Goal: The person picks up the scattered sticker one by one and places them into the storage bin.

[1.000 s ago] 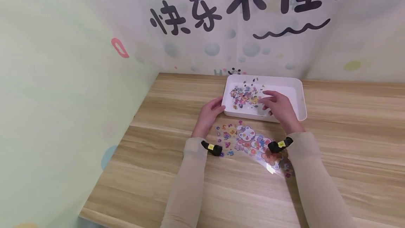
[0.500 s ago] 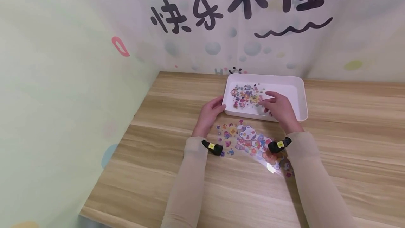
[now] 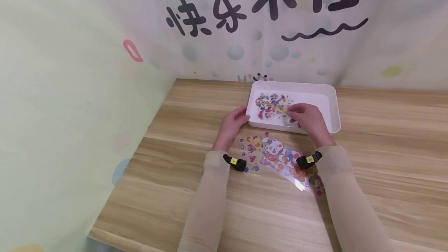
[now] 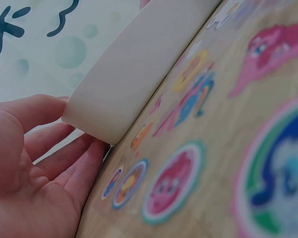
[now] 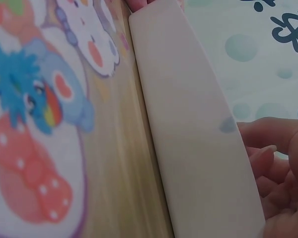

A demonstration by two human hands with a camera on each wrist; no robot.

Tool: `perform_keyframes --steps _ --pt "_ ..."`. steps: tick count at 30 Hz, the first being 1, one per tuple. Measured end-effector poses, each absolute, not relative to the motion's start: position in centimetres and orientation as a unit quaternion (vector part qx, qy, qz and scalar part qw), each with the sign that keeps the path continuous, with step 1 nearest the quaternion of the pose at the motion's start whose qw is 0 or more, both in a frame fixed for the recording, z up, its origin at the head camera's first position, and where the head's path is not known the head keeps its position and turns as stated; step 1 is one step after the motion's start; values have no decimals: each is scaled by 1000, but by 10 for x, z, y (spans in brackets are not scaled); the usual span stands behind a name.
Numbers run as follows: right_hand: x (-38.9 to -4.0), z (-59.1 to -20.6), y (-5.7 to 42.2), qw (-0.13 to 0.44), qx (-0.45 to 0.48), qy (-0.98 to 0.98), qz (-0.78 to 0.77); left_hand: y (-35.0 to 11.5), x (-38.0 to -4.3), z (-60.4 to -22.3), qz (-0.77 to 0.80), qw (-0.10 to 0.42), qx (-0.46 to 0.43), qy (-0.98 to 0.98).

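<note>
My left hand holds the near left corner of a shallow white tray, thumb at the front wall and fingers along its left side. In the left wrist view, the fingers touch the tray's outer wall. Many small colourful pieces, like cut-out stickers, lie in a heap in the tray's left half. Above the heap's right edge is my right hand, its fingers bent and fingertips close together. The tray wall hides part of those fingertips in the right wrist view; whether they pinch a piece is unclear.
On the wooden table, in front of the tray, lie clear sheets printed with cartoon bears and ponies, partly under the right wrist. A printed cloth wall rises behind the tray; another stands at the left.
The small pieces near the tray's back have settled closer to the heap. My right thumb and forefinger, apart before, have come together. The left hand stays at the corner.
</note>
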State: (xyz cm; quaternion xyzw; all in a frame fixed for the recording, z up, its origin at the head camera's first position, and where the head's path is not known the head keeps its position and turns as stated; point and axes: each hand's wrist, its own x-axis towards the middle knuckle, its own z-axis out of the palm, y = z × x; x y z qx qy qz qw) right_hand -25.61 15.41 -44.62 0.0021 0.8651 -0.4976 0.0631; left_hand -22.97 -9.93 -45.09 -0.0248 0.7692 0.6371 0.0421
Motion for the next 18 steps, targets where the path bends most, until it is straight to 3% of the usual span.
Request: perform_keyframes --steps 5,18 --pt "-273 -476 162 59 -2 878 -476 -100 -230 -451 640 44 -24 766" --pt "-273 -477 157 88 -2 886 -456 -100 -229 -446 647 57 -22 760"
